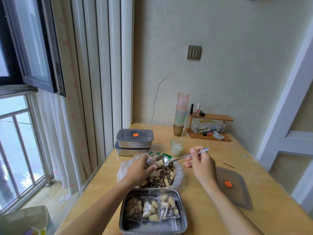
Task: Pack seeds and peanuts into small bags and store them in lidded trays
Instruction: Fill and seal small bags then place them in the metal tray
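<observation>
The left hand [141, 168] pinches a small clear zip bag [150, 161] open. The right hand [200, 164] grips a long metal spoon [171, 160] holding peanuts at the bag's mouth, above the large clear plastic bag of seeds and peanuts [162, 178].

tray [152, 226] before seed bag [177, 177] | lid [240, 197] right | lidded trays [134, 141], perhaps two, behind

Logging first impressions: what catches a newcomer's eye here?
Mid-table, the right hand holds a spoon of peanuts at a small bag pinched in the left hand, over an open sack of seeds and peanuts. Nearer, a steel tray holds three filled bags; its lid lies to the right.
</observation>
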